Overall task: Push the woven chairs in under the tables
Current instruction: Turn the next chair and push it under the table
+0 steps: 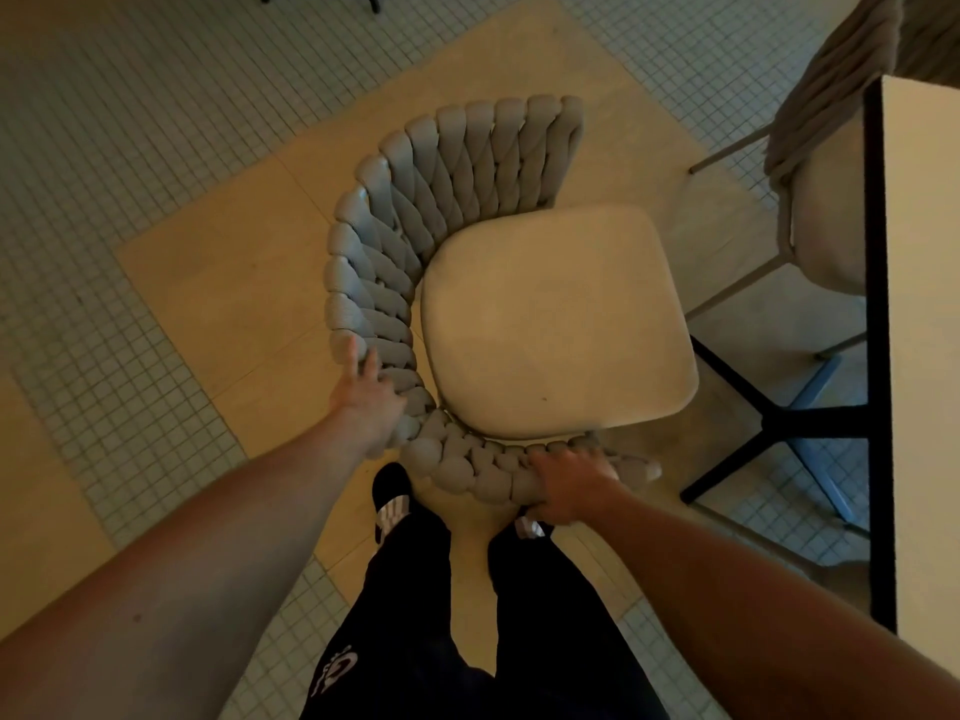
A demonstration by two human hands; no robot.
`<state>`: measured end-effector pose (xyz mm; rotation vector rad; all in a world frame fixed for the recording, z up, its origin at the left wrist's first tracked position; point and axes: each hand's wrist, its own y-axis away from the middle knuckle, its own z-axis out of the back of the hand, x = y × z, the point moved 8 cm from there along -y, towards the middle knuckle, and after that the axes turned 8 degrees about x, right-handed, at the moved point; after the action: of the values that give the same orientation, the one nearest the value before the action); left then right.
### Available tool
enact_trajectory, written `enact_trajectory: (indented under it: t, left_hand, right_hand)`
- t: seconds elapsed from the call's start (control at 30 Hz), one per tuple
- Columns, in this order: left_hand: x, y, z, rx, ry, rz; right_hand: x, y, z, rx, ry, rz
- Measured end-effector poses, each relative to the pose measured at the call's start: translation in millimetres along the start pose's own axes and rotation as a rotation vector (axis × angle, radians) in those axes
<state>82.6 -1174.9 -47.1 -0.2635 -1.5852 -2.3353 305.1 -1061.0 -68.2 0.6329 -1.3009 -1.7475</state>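
Observation:
A woven chair (556, 314) with a grey braided backrest and a cream seat cushion stands right in front of me, seen from above. My left hand (366, 394) grips the braided rim on its left side. My right hand (569, 488) is closed over the braided rim at the near edge. The table (919, 356), cream-topped with a black edge, runs along the right; the chair's seat stands left of it, outside the tabletop. A second woven chair (826, 148) sits at the far right, partly tucked under the table.
The table's black cross-shaped base (774, 423) lies on the floor just right of the chair. Beige floor panels and small grey-white tiles surround it. My feet in black shoes stand directly behind the chair. Dark furniture legs (371, 0) show at the top edge.

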Motion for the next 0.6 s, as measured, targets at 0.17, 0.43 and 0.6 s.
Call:
enact_trajectory:
  t: [0.17,0.43,0.6]
  left_hand:
    - [-74,20,7,0.036,0.138,-0.162]
    - [-139,35,34,-0.157,0.441,-0.355]
    - [-129,36,21,-0.138,0.373,-0.377]
  right_hand:
    - [-54,14,2,0.015,-0.048,-0.09]
    - [-59,14,5,-0.006,-0.042,-0.075]
    - [-40,14,-3,-0.037,-0.061,-0.072]
